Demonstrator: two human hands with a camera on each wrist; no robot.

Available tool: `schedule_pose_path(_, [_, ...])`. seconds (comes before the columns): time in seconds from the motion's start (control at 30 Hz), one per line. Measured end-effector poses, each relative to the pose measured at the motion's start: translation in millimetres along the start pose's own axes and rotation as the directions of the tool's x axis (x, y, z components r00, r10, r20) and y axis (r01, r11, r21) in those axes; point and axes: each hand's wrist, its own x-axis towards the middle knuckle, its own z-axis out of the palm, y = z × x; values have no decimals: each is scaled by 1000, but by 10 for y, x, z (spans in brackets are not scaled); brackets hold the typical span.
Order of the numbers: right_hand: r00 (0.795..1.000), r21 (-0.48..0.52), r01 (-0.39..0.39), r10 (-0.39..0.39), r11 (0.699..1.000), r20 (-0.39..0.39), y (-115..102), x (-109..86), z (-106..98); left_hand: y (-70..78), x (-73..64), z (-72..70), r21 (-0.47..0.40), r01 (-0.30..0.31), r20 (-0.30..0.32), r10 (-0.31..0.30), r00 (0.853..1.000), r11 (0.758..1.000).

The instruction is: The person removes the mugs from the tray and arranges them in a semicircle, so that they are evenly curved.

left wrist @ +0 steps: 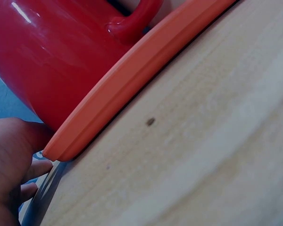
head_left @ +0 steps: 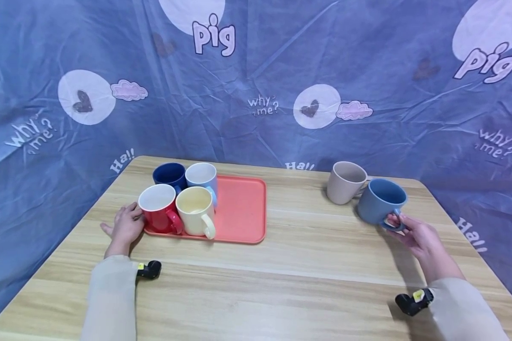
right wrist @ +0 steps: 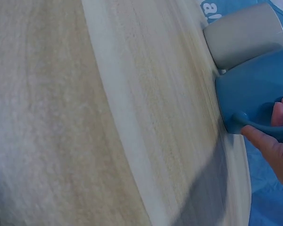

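At the right of the table my right hand (head_left: 418,237) grips the handle of a blue mug (head_left: 376,202), with fingertips through the loop in the right wrist view. The blue mug stands upright, close beside a grey-beige mug (head_left: 344,183). My left hand (head_left: 127,226) rests at the left end of a coral-red tray (head_left: 242,208), with its fingers against the tray's corner near a red mug (head_left: 157,211). The left wrist view shows the thumb side of that hand at the tray rim (left wrist: 108,99); some fingers are hidden.
Beside the red mug on the tray stand a cream mug (head_left: 193,215), a navy mug (head_left: 167,173) and a light blue mug (head_left: 205,177). The tray's right half is bare. Blue printed cloth (head_left: 256,128) hangs behind the wooden table (head_left: 281,293).
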Motion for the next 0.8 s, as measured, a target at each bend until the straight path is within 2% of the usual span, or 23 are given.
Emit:
schedule_pose_path(0.13, [1000, -37, 1, -2, 999, -21, -1, 16, 15, -3, -2, 1, -1, -9, -5, 9, 1000, 1000])
schedule_pose_path(0.43, [996, -180, 68, -58, 981, 63, -24, 51, 22, 0, 3, 8, -9, -18, -11, 18, 1000, 1000])
schedule_pose_path(0.63, [994, -256, 111, -105, 960, 34, -25, 31, 62, 1, 0, 9, -16, -21, -18, 21, 1000, 1000])
schedule_pose_path(0.8, [990, -281, 130, -140, 951, -15, -7, 42, 88, -6, -5, 9, -18, -18, -21, 18, 1000, 1000])
